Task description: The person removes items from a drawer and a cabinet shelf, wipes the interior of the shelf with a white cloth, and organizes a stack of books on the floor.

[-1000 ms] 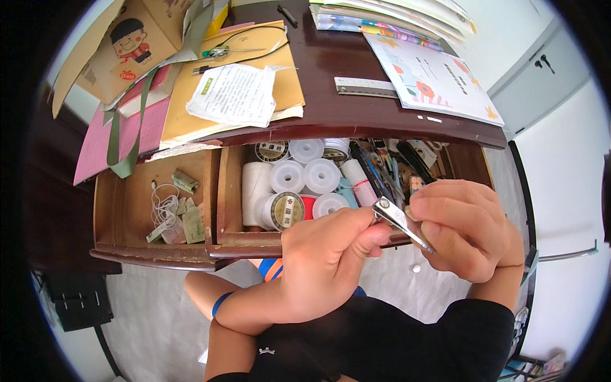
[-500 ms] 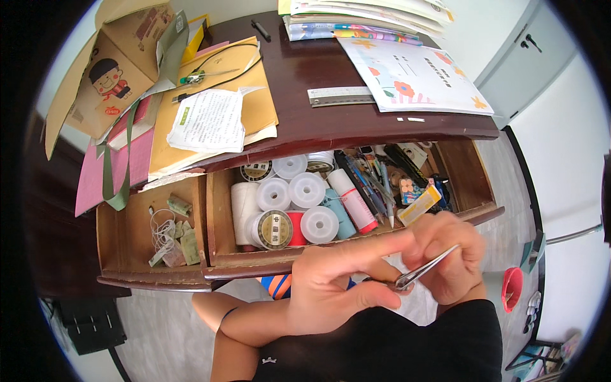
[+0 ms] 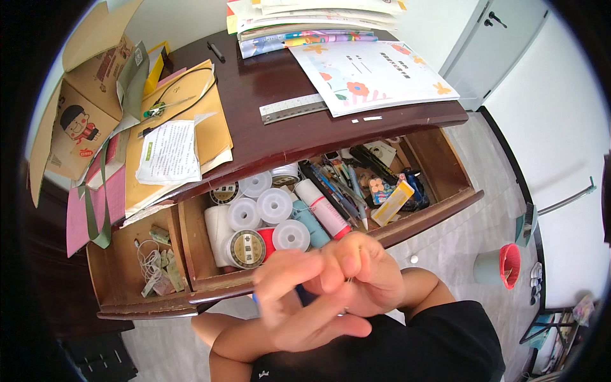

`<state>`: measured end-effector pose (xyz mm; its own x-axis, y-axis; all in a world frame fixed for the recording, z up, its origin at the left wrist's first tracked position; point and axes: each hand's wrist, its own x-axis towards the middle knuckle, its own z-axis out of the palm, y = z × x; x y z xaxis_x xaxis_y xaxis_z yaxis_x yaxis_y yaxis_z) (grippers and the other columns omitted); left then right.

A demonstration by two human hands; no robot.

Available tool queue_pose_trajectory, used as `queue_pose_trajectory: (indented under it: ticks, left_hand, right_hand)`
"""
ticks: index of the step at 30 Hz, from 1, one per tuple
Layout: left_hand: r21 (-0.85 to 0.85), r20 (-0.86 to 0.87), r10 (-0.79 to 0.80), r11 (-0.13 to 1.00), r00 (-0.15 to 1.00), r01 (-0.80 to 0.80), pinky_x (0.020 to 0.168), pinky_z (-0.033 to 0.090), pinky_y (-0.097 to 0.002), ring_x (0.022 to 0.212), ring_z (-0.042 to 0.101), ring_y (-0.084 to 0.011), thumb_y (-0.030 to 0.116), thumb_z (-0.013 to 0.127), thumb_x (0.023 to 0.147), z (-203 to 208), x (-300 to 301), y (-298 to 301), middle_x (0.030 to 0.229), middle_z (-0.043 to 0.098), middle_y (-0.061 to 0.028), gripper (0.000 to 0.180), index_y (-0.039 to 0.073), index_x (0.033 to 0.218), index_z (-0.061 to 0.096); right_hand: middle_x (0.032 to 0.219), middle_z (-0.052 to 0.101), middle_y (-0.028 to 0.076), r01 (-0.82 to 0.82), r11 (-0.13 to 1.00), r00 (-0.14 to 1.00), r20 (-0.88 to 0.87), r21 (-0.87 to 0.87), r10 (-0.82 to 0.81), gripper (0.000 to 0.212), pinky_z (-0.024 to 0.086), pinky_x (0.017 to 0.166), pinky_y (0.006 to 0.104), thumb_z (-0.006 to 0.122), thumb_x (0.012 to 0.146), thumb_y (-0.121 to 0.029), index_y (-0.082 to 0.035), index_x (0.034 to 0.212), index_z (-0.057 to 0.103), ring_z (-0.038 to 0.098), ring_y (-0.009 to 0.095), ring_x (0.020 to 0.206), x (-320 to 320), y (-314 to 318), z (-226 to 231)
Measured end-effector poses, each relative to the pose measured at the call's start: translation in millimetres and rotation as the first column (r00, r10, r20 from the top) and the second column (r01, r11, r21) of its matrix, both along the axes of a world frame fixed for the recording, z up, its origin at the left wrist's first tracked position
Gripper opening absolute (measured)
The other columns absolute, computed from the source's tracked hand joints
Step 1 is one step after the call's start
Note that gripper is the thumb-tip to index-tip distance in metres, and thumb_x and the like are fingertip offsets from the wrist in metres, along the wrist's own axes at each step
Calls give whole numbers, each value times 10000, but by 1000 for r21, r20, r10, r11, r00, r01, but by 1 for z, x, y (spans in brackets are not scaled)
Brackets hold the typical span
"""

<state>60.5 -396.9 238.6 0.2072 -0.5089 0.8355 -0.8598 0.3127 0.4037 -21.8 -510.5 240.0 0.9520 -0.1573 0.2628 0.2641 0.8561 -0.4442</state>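
Note:
My left hand (image 3: 296,305) and my right hand (image 3: 369,274) meet in front of the drawer, above my lap. Between them is a small silver tool, shaped like a nail clipper (image 3: 344,312); only a glint of metal shows, the rest being covered by fingers. My left thumb and forefinger close about it from the left, with motion blur on that hand. The right fingers are curled and pressed together over its other side. Just beyond the hands, the open drawer (image 3: 283,270) holds white spools (image 3: 275,205), a pink-and-white tube (image 3: 323,209) and several pens (image 3: 340,191).
On the dark desk (image 3: 245,89) lie a ruler (image 3: 293,108), a flowered booklet (image 3: 375,76), stacked papers (image 3: 318,19), a yellow envelope (image 3: 213,108) and a cardboard box (image 3: 95,108). A smaller left compartment (image 3: 108,274) holds cables. A bin (image 3: 490,267) stands right.
The view has shifted, and desk and drawer sit further left. Both hands have drawn closer together, and the silver tool, plainly visible before, is now mostly covered by fingers.

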Motion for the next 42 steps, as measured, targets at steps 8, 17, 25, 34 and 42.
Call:
queue_pose_trajectory:
  ticks: [8,17,25,34,42]
  left_hand:
    - [78,-130,-21,996,991,31,480,457,-299,554,587,-219,71,828,605,5,3,20,709,628,-102,460,-60,1007,646]
    - [-214,-600,-369,929,709,302,561,463,-260,652,593,-186,-114,736,671,1,-3,22,807,613,-98,447,-29,1100,643]
    - [-343,-407,-389,904,826,257,610,448,-295,751,533,-216,-61,752,644,-3,4,22,983,567,-79,351,8,984,698]
    - [-255,-330,-177,962,927,93,666,498,-339,822,582,-284,31,758,674,-7,1,15,1022,618,-159,326,-60,966,644]
    - [-90,-306,-80,994,949,55,771,504,-382,923,589,-315,11,732,717,-15,12,47,1111,573,-172,397,-60,1088,609]
  right_hand:
    - [979,551,181,280,832,956,214,-480,-199,117,518,666,277,532,879,37,53,988,569,584,205,841,3,-27,-6]
    - [748,616,131,231,818,973,140,-527,-185,274,516,542,333,744,719,50,-65,943,637,646,255,615,-6,-22,-6]
    - [749,658,167,68,830,998,38,-554,-56,98,509,623,361,749,756,-46,-10,784,663,628,238,656,0,-12,-18]
    - [759,674,147,384,249,917,336,-889,-214,157,498,554,296,754,754,-108,10,776,653,637,228,619,-8,-43,-11]
    - [739,625,125,-11,-434,729,290,-901,-620,109,459,641,289,636,760,26,26,868,651,582,190,648,-37,-140,43]
